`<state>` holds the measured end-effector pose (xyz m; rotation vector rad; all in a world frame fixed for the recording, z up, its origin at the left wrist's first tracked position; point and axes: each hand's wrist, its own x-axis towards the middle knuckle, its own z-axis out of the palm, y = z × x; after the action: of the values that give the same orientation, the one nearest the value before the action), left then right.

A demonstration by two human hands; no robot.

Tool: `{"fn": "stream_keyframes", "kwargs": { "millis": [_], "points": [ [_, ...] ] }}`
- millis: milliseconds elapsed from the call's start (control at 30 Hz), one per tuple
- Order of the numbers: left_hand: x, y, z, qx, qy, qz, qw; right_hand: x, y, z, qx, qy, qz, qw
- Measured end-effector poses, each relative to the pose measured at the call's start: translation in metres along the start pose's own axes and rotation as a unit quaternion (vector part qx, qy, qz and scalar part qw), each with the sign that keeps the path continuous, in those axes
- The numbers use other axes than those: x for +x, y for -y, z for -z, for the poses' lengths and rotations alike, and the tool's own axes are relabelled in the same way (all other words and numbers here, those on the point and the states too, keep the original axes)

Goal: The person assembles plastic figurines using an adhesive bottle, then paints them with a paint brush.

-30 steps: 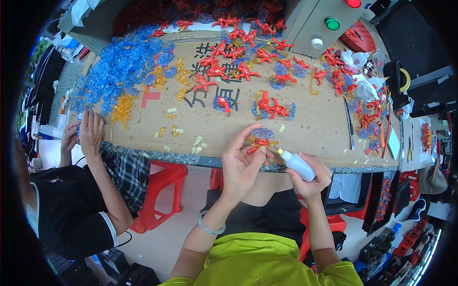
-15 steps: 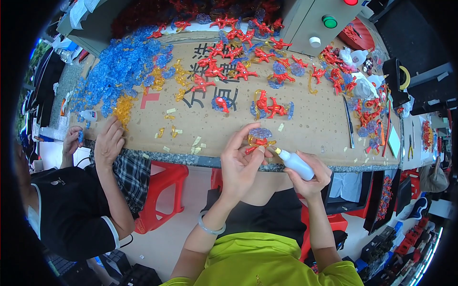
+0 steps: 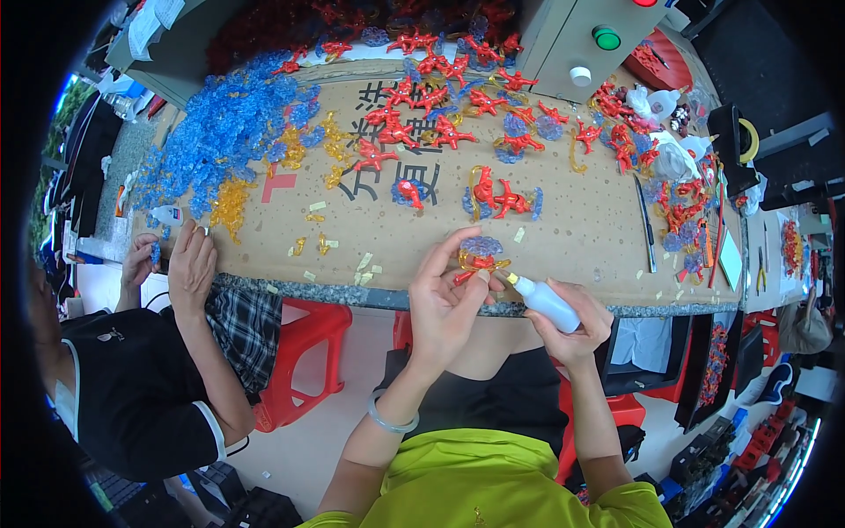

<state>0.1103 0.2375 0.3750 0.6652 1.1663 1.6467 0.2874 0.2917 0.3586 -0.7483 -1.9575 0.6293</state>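
Observation:
Near the table's front edge, my left hand (image 3: 443, 299) pinches a small plastic figure (image 3: 481, 261) with a red body, a clear blue-violet piece at its top and yellow parts across it. My right hand (image 3: 576, 327) is wrapped round a white squeeze bottle (image 3: 551, 305). The bottle's yellowish nozzle points left, close to the figure's yellow part; whether it touches I cannot tell. Just beyond my hands lie two red figures (image 3: 509, 199) with blue-violet pieces. Another red figure on a blue piece (image 3: 410, 193) rests to their left.
Clear blue parts (image 3: 220, 123) are heaped at the left, with yellow parts (image 3: 232, 206) beside them. Many red figures (image 3: 396, 130) spread across the far side. A grey box with a green button (image 3: 606, 38) stands behind. A long dark tool (image 3: 647, 231) lies right. A co-worker's hand (image 3: 192, 268) works at left.
My hands, the figure and the bottle stay almost in place. At left, the co-worker's nearer hand has drawn back from the yellow parts toward the table edge.

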Motion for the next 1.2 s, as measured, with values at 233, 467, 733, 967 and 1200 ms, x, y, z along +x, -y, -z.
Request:
{"fn": "stream_keyframes", "kwargs": {
  "millis": [233,467,733,967,1200],
  "points": [
    [0.0,0.0007,0.0004,0.003,0.002,-0.005,1.0,-0.0007,-0.0015,0.0,-0.003,0.0,0.005,1.0],
    [-0.0004,0.0002,0.0002,-0.003,0.003,-0.003,1.0,-0.0015,-0.0004,0.0005,-0.003,0.002,-0.005,1.0],
    [0.0004,0.0002,0.0006,0.003,0.005,0.001,1.0,-0.0024,-0.0022,-0.0001,-0.001,0.004,-0.003,1.0],
    [0.0004,-0.0029,0.0003,-0.001,0.006,0.007,1.0,-0.0023,-0.0015,-0.0006,-0.009,0.002,0.0,1.0],
    [0.0007,-0.0024,0.0004,-0.004,0.01,0.01,1.0,-0.0022,-0.0018,-0.0003,-0.001,0.003,-0.006,1.0]
  ]
}}
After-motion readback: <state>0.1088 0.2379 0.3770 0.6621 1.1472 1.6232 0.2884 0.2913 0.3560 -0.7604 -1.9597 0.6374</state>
